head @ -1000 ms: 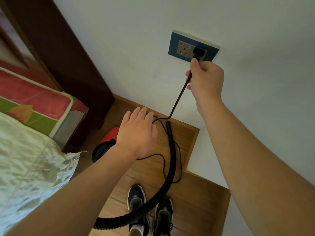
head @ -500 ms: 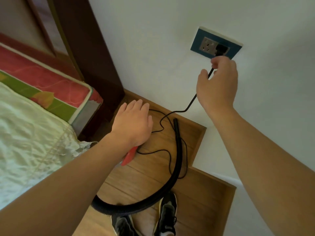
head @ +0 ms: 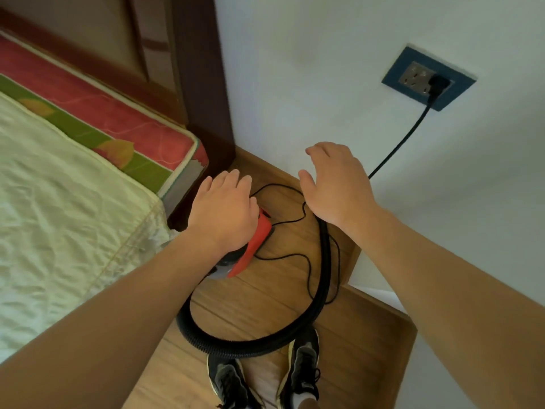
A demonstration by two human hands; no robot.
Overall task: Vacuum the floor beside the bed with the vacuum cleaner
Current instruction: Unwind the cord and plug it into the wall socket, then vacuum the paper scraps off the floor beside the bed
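Vacuum cleaner [head: 253, 246] on floor strip [head: 265, 308] between bed edge [head: 177, 184] and wall, left hand [head: 224, 214] and right hand [head: 336, 184] spread, empty

At your ten o'clock, the mattress [head: 124, 134] shows red and green with leaf prints; the vacuum cleaner [head: 256, 246] is red, its hose [head: 323, 261] black, the socket plate [head: 427, 78] blue.

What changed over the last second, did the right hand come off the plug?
Yes. The right hand let go of the plug and dropped away from the wall socket, now open above the hose. The left hand stays spread over the red vacuum cleaner, holding nothing visible. The plug remains in the socket; the cord still hangs to the floor.
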